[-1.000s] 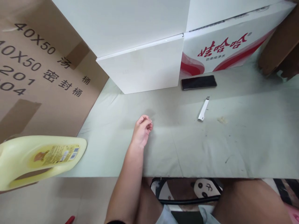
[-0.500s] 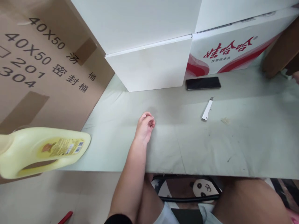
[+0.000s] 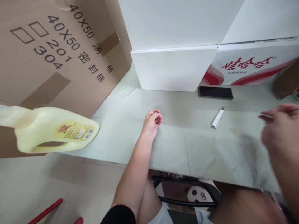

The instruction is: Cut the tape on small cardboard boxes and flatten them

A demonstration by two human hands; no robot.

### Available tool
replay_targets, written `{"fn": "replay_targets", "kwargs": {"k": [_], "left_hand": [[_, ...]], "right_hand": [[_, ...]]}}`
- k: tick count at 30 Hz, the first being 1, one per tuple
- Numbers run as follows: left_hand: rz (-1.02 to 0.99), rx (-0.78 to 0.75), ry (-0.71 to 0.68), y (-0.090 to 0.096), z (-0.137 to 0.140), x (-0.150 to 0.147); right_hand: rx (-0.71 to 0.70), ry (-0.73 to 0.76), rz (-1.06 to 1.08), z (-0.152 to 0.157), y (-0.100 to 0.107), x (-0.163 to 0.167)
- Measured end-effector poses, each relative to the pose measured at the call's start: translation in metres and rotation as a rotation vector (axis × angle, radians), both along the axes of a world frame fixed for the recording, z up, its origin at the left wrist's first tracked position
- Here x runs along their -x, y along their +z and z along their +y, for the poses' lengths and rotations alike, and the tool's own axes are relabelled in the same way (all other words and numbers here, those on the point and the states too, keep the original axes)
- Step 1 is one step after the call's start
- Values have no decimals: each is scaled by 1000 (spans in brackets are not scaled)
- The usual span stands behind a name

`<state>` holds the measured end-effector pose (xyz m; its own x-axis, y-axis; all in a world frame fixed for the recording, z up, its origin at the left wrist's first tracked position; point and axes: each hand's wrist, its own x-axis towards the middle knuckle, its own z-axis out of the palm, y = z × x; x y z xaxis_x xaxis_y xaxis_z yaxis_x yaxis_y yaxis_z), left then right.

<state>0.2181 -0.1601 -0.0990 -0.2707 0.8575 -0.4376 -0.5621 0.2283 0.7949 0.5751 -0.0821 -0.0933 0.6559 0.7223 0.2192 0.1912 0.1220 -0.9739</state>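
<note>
My left hand (image 3: 153, 123) rests on the pale green table cover with its fingers loosely curled in, and nothing shows in them. At the right edge my right hand (image 3: 282, 127) hangs over the table, smeared by motion. Its fingers are pinched, and a small dark reddish sliver at their tips is too blurred to name. Between the hands lies a white utility knife (image 3: 217, 118), its blade end pointing away from me. A black phone (image 3: 215, 92) lies flat behind the knife. Neither hand touches the knife or the phone.
White boxes (image 3: 173, 70) stand along the back, one with red lettering (image 3: 249, 63). A large brown carton (image 3: 77, 71) is at the left, with a pale yellow jug (image 3: 52, 129) in front of it. The table cover (image 3: 173, 149) ends just before my legs.
My right hand has come into view from the right edge, over the table. My left hand keeps its curled pose. The whole view has shifted and tilted slightly.
</note>
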Motion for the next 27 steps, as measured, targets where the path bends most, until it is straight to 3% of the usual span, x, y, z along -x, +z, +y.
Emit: {"fn": "replay_targets", "kwargs": {"k": [3, 7, 10, 18, 27], "left_hand": [[16, 14, 7, -2, 0, 0], [59, 56, 40, -4, -1, 3], [61, 73, 71, -6, 0, 5], [16, 11, 138, -5, 9, 1], [4, -24, 171, 2, 4, 1]], "right_hand": [[56, 278, 197, -39, -33, 65], [184, 433, 218, -64, -62, 114], [246, 474, 146, -66, -70, 115], [210, 523, 11, -70, -74, 108], [210, 528, 9, -69, -74, 108]]}}
